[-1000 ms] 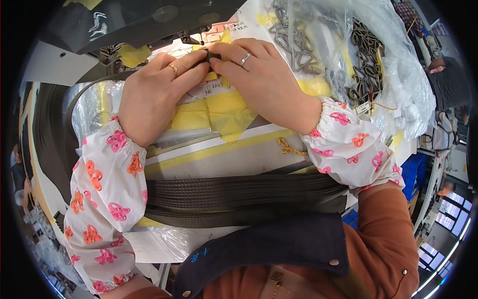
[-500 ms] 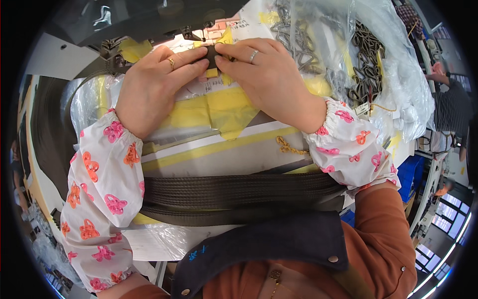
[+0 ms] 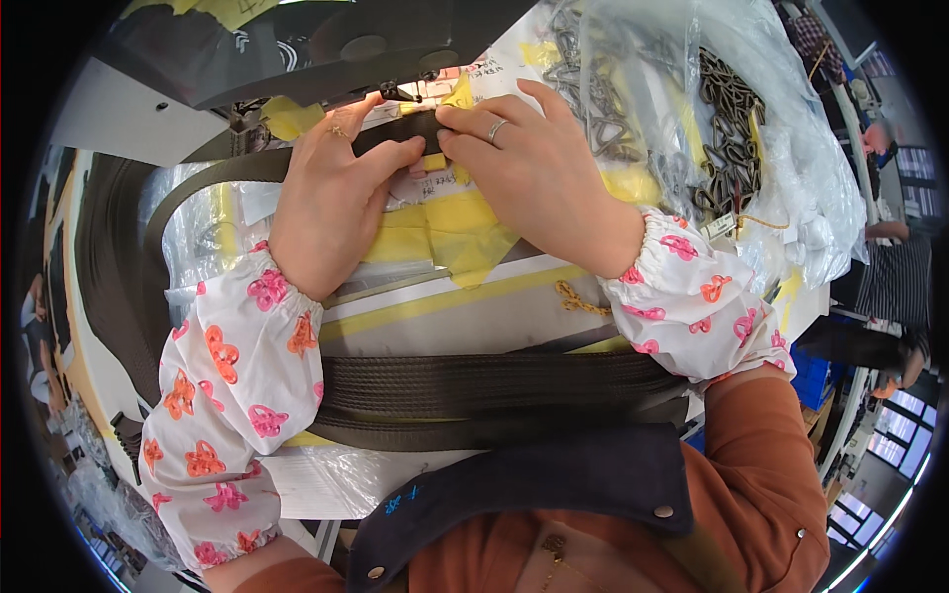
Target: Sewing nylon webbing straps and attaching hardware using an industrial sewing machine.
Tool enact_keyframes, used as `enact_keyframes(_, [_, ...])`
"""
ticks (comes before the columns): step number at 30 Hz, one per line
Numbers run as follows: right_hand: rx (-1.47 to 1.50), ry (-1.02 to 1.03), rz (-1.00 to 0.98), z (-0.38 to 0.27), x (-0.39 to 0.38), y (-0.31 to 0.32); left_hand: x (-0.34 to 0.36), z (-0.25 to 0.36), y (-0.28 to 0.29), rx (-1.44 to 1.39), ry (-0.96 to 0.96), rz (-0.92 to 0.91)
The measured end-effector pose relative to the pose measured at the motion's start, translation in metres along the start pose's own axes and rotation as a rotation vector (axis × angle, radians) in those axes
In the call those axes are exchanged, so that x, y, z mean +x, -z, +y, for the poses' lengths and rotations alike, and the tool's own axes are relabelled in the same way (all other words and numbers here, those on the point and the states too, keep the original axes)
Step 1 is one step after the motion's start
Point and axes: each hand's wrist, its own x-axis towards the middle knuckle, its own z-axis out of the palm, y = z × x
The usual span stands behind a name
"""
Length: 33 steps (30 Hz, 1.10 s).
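A dark olive webbing strap (image 3: 403, 130) lies flat just in front of the presser foot (image 3: 400, 92) of a sewing machine (image 3: 326, 54). My left hand (image 3: 331, 203) grips it, thumb on top and forefinger stretched along the far edge. From there the strap runs left in a loop toward a long bundle. With bent fingertips my right hand (image 3: 544, 178) pinches the strap's right end, close to the left thumb. Whatever sits under those right fingertips is hidden. Yellow tape pieces (image 3: 433, 161) stick to the machine bed beside the strap.
Dark metal rings (image 3: 730, 124) fill clear plastic bags (image 3: 806, 128) at the right. A thick bundle of webbing (image 3: 484, 383) lies across the near side, and more webbing (image 3: 109, 257) hangs at the left. A yellow cord (image 3: 581, 299) rests on the table.
My left hand has shifted right and its thumb has bent, with a longer stretch of strap now showing at its left. My right hand stays at the strap's end, its forefinger lifted.
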Motion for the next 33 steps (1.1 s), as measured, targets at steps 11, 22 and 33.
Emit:
enact_keyframes(11, [0.028,-0.024,0.053,0.004,0.002,-0.005,0.006,-0.007,0.0,-0.061,0.029,-0.042])
enact_keyframes(22, [0.039,0.004,-0.106,0.008,0.018,0.021,0.008,-0.023,0.006,0.089,-0.214,-0.086])
enact_keyframes(33, [0.034,-0.065,-0.224,0.012,0.029,0.016,0.007,-0.042,-0.006,-0.041,-0.093,-0.03])
